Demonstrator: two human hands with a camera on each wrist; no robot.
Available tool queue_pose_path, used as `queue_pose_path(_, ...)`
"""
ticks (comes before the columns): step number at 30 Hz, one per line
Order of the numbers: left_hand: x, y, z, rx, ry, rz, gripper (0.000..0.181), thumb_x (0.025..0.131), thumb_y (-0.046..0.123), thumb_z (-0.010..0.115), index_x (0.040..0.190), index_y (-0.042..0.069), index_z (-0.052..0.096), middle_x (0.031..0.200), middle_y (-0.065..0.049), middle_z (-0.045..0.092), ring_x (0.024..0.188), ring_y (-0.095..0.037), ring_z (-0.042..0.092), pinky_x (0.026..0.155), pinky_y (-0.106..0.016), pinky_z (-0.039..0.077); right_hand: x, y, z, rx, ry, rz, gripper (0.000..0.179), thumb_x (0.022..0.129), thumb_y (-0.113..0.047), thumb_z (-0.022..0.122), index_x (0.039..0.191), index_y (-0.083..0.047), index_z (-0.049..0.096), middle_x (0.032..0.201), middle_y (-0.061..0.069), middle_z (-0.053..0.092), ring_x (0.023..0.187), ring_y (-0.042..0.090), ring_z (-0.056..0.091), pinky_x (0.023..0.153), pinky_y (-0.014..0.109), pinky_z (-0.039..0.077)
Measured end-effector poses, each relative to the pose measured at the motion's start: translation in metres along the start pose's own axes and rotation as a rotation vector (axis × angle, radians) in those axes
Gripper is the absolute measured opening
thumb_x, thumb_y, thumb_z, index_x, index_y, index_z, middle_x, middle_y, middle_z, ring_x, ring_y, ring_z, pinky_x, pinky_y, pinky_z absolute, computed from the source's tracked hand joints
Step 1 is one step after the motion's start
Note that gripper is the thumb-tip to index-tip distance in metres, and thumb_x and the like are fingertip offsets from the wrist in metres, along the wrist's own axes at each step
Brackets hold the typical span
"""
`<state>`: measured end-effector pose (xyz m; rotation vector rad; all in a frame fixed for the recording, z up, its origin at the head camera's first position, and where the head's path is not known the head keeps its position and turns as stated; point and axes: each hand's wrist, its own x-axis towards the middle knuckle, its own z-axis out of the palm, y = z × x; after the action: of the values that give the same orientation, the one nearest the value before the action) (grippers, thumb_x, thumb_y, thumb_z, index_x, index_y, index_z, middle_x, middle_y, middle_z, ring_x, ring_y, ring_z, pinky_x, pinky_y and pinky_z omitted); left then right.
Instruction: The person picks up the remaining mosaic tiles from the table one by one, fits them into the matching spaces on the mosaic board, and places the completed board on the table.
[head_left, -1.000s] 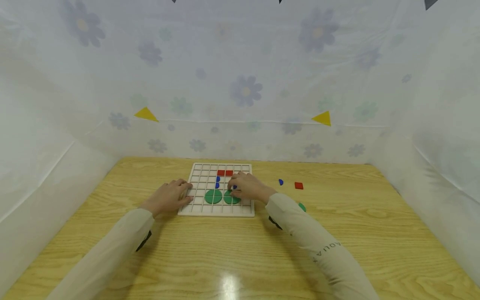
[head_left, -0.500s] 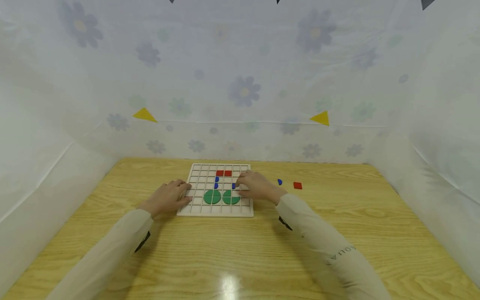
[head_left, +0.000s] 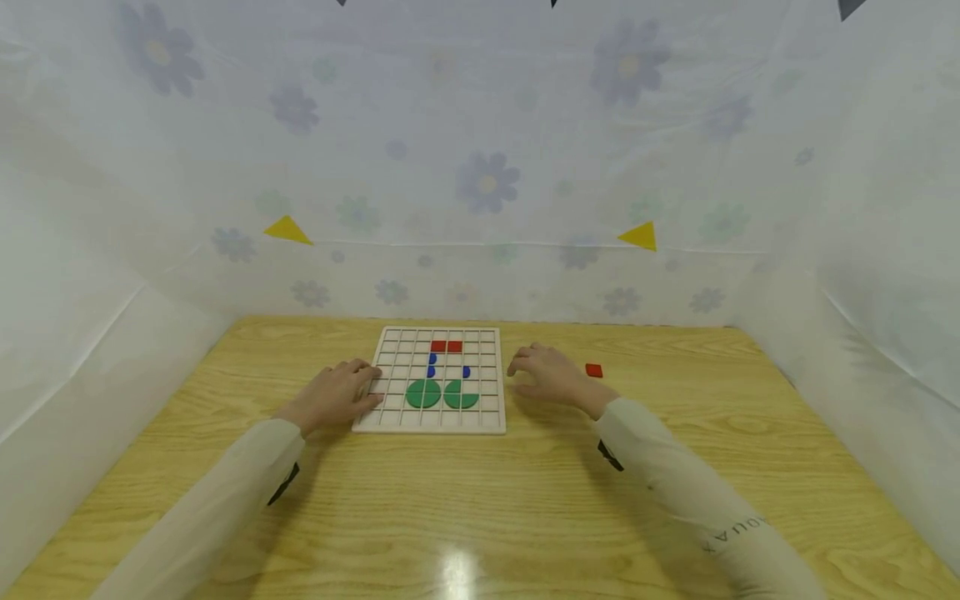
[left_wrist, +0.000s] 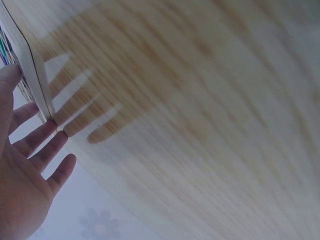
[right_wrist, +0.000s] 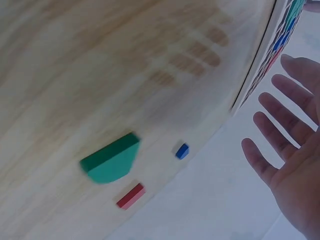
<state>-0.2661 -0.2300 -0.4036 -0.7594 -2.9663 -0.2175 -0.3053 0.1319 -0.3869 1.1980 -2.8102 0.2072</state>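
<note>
A white gridded board [head_left: 491,421] lies on the table, its squares holding a full green disc [head_left: 423,393], a green three-quarter disc [head_left: 456,396], two red squares [head_left: 446,346] and small blue half-discs [head_left: 467,372]. My left hand [head_left: 333,396] touches the board's left edge with thumb and fingertips; its fingers look spread in the left wrist view. Just right of the board, my right hand [head_left: 555,379] hovers over the table, holding nothing. Beyond it lie a loose red square [head_left: 594,370], a blue half-disc [right_wrist: 182,151] and a green piece [right_wrist: 112,160]; the last two are hidden in the head view.
The wooden table [head_left: 420,517] reaches back to a white flowered curtain [head_left: 487,275], which also encloses both sides. Two yellow triangles [head_left: 288,230] show on the back curtain.
My right hand has moved right, off the board and over the bare wood, uncovering the blue half-disc and the green three-quarter disc. It now covers the loose blue half-disc. The left hand stays put.
</note>
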Motion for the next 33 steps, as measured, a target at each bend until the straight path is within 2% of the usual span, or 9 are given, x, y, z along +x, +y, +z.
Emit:
queue_pose_path(8, -0.001, 0.000, -0.001, 0.005, -0.005, 0.003, 0.046, 0.091, 0.034, 0.054, 0.127, 0.005, 0.052, 0.124, -0.018, 0.052, 0.109, -0.038, 0.053, 0.088, -0.058, 0.040, -0.027, 0.015, -0.001, -0.012, 0.035, 0.000, 0.020, 0.085, -0.021, 0.065, 0.101, -0.008, 0.066, 0.106, 0.009, 0.061, 0.098, 0.029, 0.056, 0.084, 0.045, 0.047)
queue_pose_path(16, 0.000, -0.002, 0.001, 0.001, 0.004, 0.005, 0.046, 0.091, 0.034, 0.055, 0.126, 0.005, 0.052, 0.124, -0.018, 0.052, 0.109, -0.038, 0.053, 0.088, -0.058, 0.041, -0.050, 0.029, 0.001, 0.008, 0.038, 0.042, 0.020, 0.085, -0.022, 0.064, 0.100, -0.009, 0.066, 0.104, 0.007, 0.062, 0.096, 0.027, 0.056, 0.080, 0.044, 0.047)
queue_pose_path(26, 0.001, -0.003, 0.003, -0.004, 0.000, -0.003, 0.048, 0.091, 0.037, 0.053, 0.127, 0.006, 0.052, 0.126, -0.017, 0.051, 0.111, -0.038, 0.052, 0.089, -0.058, 0.040, -0.077, 0.039, -0.001, -0.013, 0.062, 0.053, 0.020, 0.082, -0.022, 0.068, 0.097, -0.009, 0.067, 0.101, 0.007, 0.063, 0.093, 0.027, 0.057, 0.078, 0.044, 0.048)
queue_pose_path(33, 0.001, -0.004, 0.003, -0.010, -0.011, -0.006, 0.048, 0.091, 0.037, 0.053, 0.128, 0.006, 0.051, 0.127, -0.017, 0.051, 0.112, -0.037, 0.051, 0.090, -0.058, 0.039, -0.092, 0.043, -0.003, -0.025, 0.051, 0.109, 0.023, 0.079, -0.025, 0.071, 0.096, -0.010, 0.067, 0.102, 0.007, 0.063, 0.094, 0.028, 0.056, 0.078, 0.045, 0.048)
